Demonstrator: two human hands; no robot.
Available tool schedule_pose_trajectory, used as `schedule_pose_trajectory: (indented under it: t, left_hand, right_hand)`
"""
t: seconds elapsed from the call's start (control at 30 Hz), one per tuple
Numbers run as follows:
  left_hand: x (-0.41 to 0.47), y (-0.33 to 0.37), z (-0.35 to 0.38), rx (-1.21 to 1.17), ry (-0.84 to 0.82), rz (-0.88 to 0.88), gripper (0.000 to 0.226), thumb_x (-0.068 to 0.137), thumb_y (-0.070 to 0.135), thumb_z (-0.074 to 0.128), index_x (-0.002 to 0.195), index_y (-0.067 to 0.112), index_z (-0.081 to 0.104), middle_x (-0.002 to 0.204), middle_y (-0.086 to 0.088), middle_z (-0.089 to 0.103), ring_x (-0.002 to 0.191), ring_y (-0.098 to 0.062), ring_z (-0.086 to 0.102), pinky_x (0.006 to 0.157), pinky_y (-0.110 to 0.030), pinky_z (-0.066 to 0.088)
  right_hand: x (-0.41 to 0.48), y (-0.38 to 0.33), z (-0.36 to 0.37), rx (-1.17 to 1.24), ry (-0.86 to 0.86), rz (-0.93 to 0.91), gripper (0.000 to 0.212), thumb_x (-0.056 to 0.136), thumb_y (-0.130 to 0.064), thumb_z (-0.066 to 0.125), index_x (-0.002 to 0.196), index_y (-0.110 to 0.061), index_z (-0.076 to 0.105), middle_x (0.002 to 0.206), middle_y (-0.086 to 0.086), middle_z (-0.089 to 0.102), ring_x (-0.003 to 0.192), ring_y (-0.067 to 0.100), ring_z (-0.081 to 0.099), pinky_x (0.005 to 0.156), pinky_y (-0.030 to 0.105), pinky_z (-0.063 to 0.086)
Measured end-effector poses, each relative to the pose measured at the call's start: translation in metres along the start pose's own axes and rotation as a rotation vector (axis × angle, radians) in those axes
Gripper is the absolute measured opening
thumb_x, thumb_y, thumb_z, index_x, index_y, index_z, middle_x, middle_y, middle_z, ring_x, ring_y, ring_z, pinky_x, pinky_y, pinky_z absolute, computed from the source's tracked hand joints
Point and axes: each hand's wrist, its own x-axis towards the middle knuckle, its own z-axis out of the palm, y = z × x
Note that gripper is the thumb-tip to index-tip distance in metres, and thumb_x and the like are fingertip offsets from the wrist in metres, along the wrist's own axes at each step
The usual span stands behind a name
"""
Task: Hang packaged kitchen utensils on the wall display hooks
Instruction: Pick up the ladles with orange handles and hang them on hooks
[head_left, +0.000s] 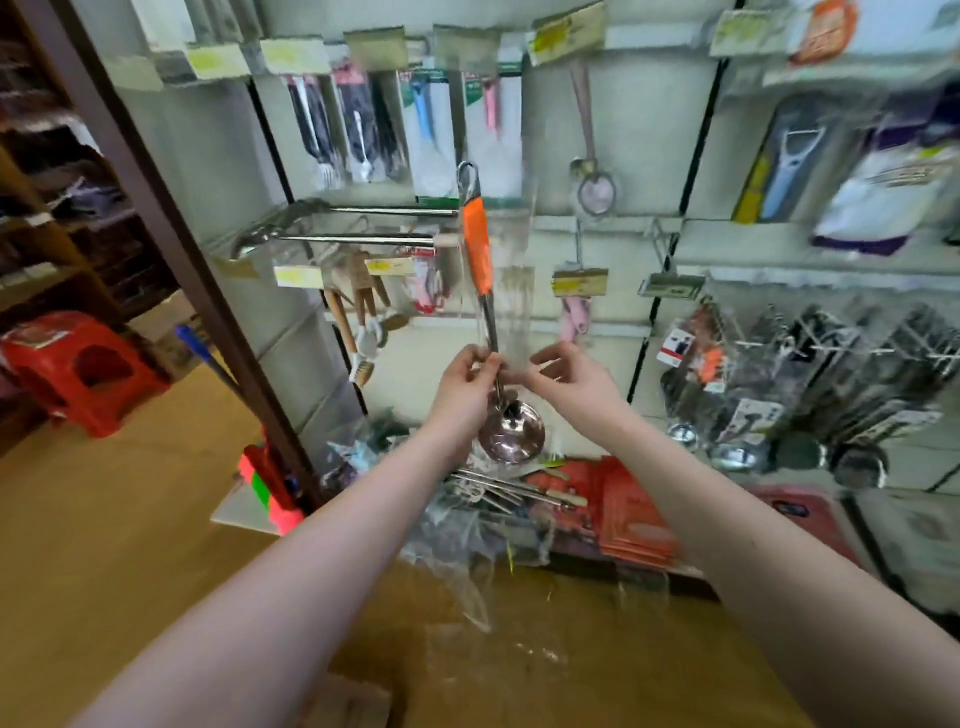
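Note:
A steel ladle (511, 428) with an orange handle (478, 244) stands upright in front of the wall display, bowl down, inside a clear plastic sleeve (511, 296). My left hand (465, 387) pinches the ladle's shaft just above the bowl. My right hand (563, 376) pinches the sleeve's lower edge on the other side. The ladle's hanging loop (467, 174) points up, level with the upper row of hung packages. Behind it, bare display hooks (662, 244) stick out of the white wall panel.
Packaged utensils hang in rows on the wall: spoons and forks (358, 135) at top, ladles (810, 384) at lower right. A pile of wrapped utensils (493, 499) and red packages (634, 514) lies below. A red stool (78, 369) stands on the left floor.

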Motion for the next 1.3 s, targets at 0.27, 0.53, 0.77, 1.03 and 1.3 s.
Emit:
schedule_pose_trajectory:
  t: [0.27, 0.53, 0.77, 1.03, 1.3]
  left_hand:
    - [-0.001, -0.02, 0.128, 0.076, -0.096, -0.025, 0.008, 0.1, 0.022, 0.047, 0.095, 0.016, 0.051, 0.085, -0.005, 0.067, 0.075, -0.022, 0.061, 0.067, -0.029, 0.05]
    - [-0.016, -0.034, 0.236, 0.13, -0.125, -0.028, 0.015, 0.098, 0.017, 0.05, 0.083, 0.016, 0.049, 0.083, -0.007, 0.067, 0.073, -0.024, 0.059, 0.064, -0.034, 0.045]
    - [-0.022, -0.044, 0.284, 0.268, -0.167, -0.038, 0.014, 0.097, 0.019, 0.053, 0.083, 0.017, 0.054, 0.083, -0.007, 0.069, 0.074, -0.025, 0.062, 0.067, -0.038, 0.047]
    - [-0.012, -0.055, 0.296, 0.316, -0.214, -0.015, 0.013, 0.094, 0.021, 0.057, 0.081, 0.022, 0.06, 0.082, -0.006, 0.071, 0.072, -0.026, 0.058, 0.067, -0.039, 0.042]
    - [0.034, -0.064, 0.283, 0.313, -0.311, -0.005, 0.011, 0.095, 0.019, 0.056, 0.085, 0.02, 0.06, 0.08, -0.003, 0.07, 0.075, -0.026, 0.054, 0.072, -0.039, 0.042]
  right_hand:
    - [-0.005, 0.028, -0.143, 0.264, 0.288, -0.204, 0.051, 0.09, -0.029, 0.063, 0.134, -0.018, 0.039, 0.125, -0.002, 0.053, 0.106, 0.002, 0.053, 0.081, 0.009, 0.041]
    - [-0.004, 0.063, -0.25, 0.291, 0.285, -0.263, 0.049, 0.093, -0.035, 0.057, 0.137, -0.021, 0.039, 0.13, 0.0, 0.051, 0.109, 0.008, 0.052, 0.074, 0.005, 0.042]
    - [-0.006, 0.096, -0.288, 0.255, 0.317, -0.282, 0.062, 0.091, -0.032, 0.06, 0.145, -0.036, 0.029, 0.135, -0.004, 0.04, 0.111, 0.012, 0.052, 0.093, 0.028, 0.046]
    - [0.002, 0.119, -0.295, 0.384, 0.273, -0.183, 0.045, 0.093, -0.023, 0.058, 0.135, -0.018, 0.045, 0.124, -0.006, 0.052, 0.089, -0.01, 0.056, 0.084, 0.013, 0.048]
    - [0.035, 0.128, -0.279, 0.437, 0.25, -0.042, 0.027, 0.089, -0.029, 0.063, 0.111, -0.015, 0.063, 0.096, -0.004, 0.067, 0.086, 0.009, 0.065, 0.074, 0.019, 0.051]
